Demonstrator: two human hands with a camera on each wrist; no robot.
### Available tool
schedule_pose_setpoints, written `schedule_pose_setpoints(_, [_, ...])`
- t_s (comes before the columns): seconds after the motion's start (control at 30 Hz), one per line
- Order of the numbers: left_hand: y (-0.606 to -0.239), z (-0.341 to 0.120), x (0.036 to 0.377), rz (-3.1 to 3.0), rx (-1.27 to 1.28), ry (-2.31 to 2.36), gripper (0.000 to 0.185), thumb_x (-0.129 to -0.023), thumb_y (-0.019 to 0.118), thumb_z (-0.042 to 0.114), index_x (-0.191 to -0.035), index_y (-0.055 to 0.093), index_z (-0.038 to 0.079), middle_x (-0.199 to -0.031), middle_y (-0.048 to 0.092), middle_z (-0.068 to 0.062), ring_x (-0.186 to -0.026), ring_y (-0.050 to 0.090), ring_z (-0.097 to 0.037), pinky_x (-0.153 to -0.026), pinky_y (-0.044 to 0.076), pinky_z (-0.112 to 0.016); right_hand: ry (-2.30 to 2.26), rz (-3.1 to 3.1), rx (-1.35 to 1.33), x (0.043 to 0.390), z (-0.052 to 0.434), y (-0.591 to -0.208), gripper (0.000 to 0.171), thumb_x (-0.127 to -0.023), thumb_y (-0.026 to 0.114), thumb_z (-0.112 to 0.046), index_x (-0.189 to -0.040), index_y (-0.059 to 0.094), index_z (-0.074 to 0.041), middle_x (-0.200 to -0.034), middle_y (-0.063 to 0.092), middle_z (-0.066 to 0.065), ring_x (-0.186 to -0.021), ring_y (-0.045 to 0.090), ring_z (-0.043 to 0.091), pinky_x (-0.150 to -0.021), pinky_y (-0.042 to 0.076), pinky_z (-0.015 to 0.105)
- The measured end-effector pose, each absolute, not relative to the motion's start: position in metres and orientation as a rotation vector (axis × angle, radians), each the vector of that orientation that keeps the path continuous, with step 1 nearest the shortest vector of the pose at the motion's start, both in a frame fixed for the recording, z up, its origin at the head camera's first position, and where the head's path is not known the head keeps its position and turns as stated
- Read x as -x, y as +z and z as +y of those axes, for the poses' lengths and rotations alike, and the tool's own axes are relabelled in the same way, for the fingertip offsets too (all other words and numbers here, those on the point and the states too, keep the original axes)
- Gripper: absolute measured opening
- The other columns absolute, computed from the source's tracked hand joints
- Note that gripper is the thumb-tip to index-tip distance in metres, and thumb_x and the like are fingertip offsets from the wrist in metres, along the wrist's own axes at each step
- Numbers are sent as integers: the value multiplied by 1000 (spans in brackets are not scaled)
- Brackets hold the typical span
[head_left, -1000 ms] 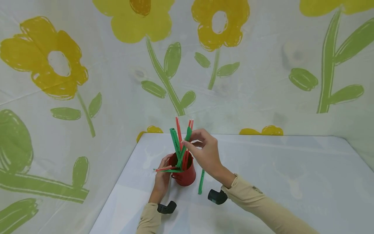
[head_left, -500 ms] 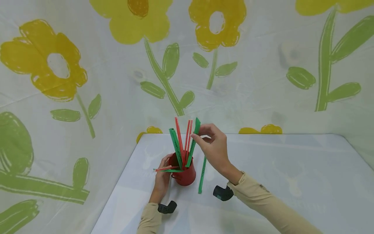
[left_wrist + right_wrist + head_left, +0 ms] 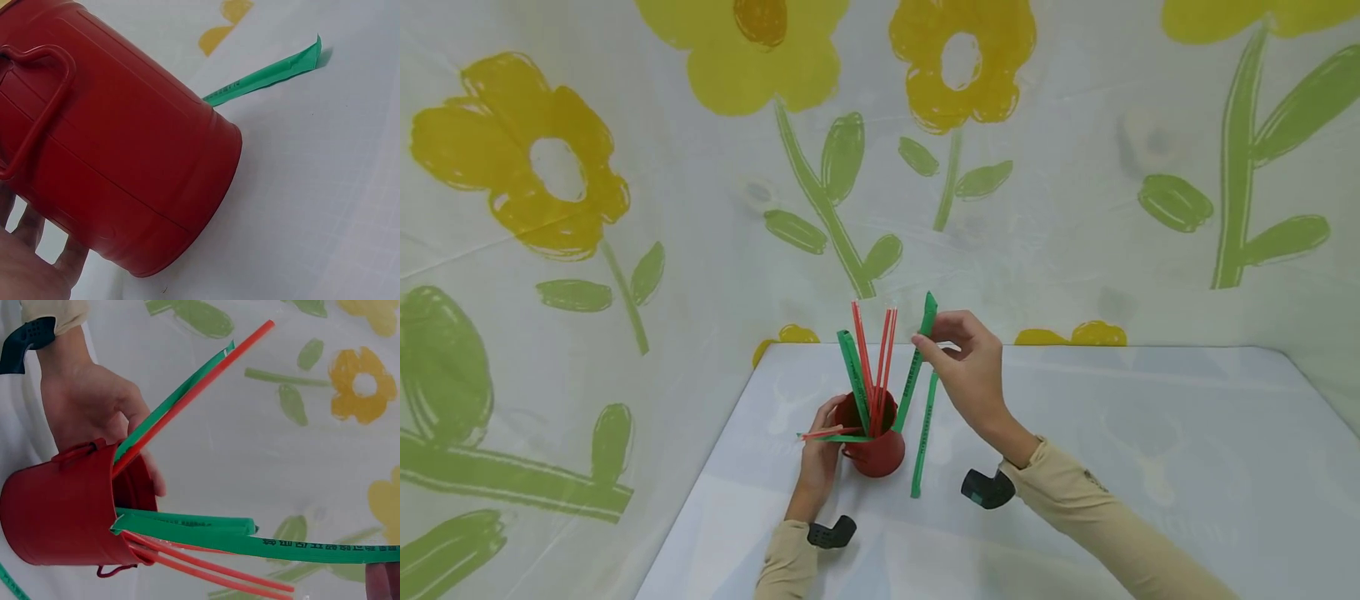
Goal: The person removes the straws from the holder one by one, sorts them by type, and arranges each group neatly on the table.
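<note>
My left hand (image 3: 820,457) grips the far left side of a small red metal bucket (image 3: 877,458), its fingers around the wall in the left wrist view. My right hand (image 3: 973,375) pinches a green paper-wrapped straw (image 3: 917,367) near its top, to the right of the bucket. The held straw's lower end is right at the rim in the right wrist view. Several red straws (image 3: 860,342) and another green-wrapped straw (image 3: 850,360) stand in the bucket. A red straw (image 3: 206,381) and a green-wrapped straw (image 3: 172,397) lean out over the rim by my left hand.
Another green-wrapped straw (image 3: 922,446) lies on the white table (image 3: 1112,467), just right of the bucket. A white cloth (image 3: 1060,242) with yellow flowers hangs behind and at the left. Each wrist carries a dark camera mount (image 3: 988,489).
My right hand has drawn the green-wrapped straw up and to the right, from over the bucket's middle to its right rim. My left hand and the bucket stay in place.
</note>
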State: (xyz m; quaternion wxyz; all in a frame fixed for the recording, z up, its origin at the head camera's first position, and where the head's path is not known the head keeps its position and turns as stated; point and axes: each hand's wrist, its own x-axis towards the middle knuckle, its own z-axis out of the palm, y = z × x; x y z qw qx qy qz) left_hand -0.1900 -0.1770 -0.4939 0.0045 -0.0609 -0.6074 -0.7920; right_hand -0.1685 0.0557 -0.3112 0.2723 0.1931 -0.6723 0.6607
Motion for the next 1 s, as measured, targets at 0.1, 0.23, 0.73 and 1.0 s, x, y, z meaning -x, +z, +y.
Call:
schedule_pose_setpoints(0.1, [-495,-177,189,-1904,186,-2476,48,-90,40,17,-137,40,8,-139,46,-10,-131,34,-28,-107,19,-55,1776,-1829,-497,169,59,-311,21,-80,67,8,-99,58,11,-89,63,22,-81,64,26,-72,53,25])
schedule_pose_setpoints(0.23, [-495,-177,188,-1916,187,-2484,47,-90,39,17,-137,41,10,-139,47,-8,-131,34,-27,-107,17,-56,1766,-1842,-481,171,63,-316,20,-81,67,7,-98,58,10,-89,63,22,-80,63,28,-70,53,23])
schedule_pose_setpoints(0.73, [-494,-178,189,-1937,178,-2473,52,-91,39,19,-141,35,7,-142,43,-7,-133,30,-27,-107,19,-57,1876,-1821,-443,184,73,-328,22,-82,67,5,-101,57,10,-90,62,22,-77,61,29,-63,54,28])
schedule_pose_setpoints(1.0, [-494,-177,190,-1933,194,-2475,52,-90,40,20,-141,36,8,-142,43,-8,-133,30,-27,-107,18,-56,1888,-1874,-381,186,77,-332,24,-83,67,3,-103,57,11,-93,61,22,-78,60,33,-63,55,29])
